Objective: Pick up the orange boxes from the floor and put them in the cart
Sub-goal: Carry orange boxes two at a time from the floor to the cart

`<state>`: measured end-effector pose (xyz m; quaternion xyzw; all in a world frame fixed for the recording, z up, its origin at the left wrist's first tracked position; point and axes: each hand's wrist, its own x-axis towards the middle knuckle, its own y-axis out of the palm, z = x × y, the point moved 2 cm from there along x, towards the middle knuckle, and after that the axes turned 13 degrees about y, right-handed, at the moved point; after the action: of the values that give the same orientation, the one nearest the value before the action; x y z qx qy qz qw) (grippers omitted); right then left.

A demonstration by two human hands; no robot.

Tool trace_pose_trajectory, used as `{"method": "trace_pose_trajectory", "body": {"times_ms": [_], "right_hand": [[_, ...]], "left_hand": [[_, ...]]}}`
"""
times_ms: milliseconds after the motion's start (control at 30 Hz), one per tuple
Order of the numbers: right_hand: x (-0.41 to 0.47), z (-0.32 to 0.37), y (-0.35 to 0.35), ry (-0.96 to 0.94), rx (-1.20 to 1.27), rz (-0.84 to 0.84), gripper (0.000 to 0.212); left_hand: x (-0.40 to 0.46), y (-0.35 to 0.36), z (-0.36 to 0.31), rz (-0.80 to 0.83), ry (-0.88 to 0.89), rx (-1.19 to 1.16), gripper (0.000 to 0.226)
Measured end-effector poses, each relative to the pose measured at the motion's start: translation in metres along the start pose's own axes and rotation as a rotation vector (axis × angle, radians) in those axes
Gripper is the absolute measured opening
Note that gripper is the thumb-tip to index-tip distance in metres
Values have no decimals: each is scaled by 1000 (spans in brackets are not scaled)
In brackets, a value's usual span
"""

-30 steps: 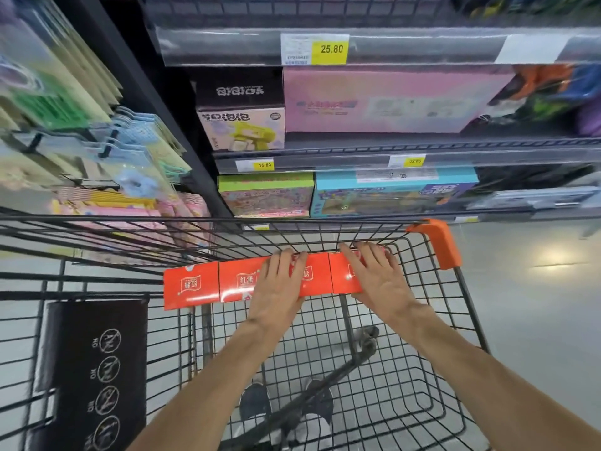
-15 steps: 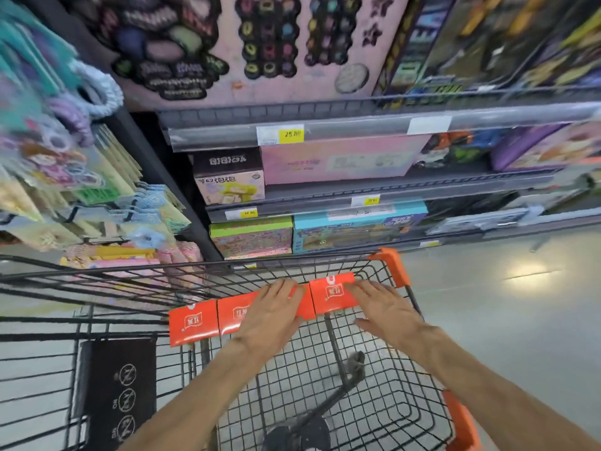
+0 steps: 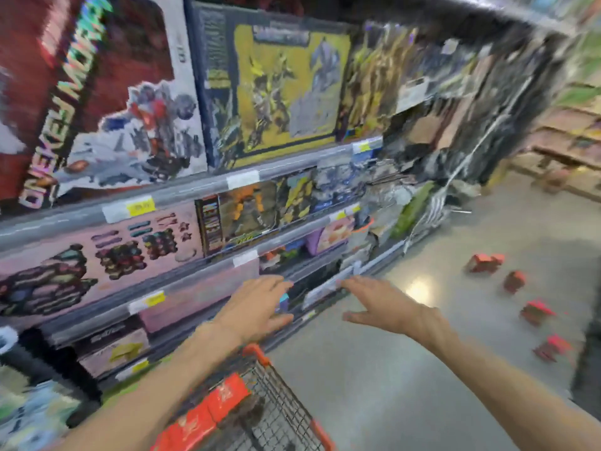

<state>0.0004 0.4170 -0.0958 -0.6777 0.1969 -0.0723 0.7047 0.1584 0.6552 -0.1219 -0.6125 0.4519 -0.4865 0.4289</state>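
Observation:
A row of orange boxes lies in the wire cart, low in the blurred view. My left hand hovers above the cart's orange corner, fingers spread and holding nothing. My right hand floats to its right over the floor, also spread and holding nothing. Several more orange boxes lie scattered on the grey floor at the right: a pair farthest away, then one, another, and the nearest.
Shelves packed with toy boxes run along the left and recede to the right. The polished grey floor stretches between the cart and the scattered boxes. A dark shape stands at the right edge. More shelving shows far right.
Both hands have lifted off the orange boxes in the cart and spread in the air. The view has swung up and to the right, bringing the boxes on the floor into sight.

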Motion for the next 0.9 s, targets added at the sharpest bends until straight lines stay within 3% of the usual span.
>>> {"method": "trace_pose_trajectory", "body": {"times_ms": [100, 367, 633, 900], "right_hand": [[-34, -71, -42, 95, 16, -82, 88], [-143, -288, -106, 451, 88, -221, 79], [-217, -491, -124, 655, 173, -284, 80], [-211, -646, -127, 817, 149, -324, 88]], "left_hand": [[77, -28, -35, -8, 137, 8, 71], [310, -32, -170, -61, 444, 75, 78], [520, 7, -293, -68, 605, -15, 87], [693, 57, -343, -56, 716, 24, 77]]}}
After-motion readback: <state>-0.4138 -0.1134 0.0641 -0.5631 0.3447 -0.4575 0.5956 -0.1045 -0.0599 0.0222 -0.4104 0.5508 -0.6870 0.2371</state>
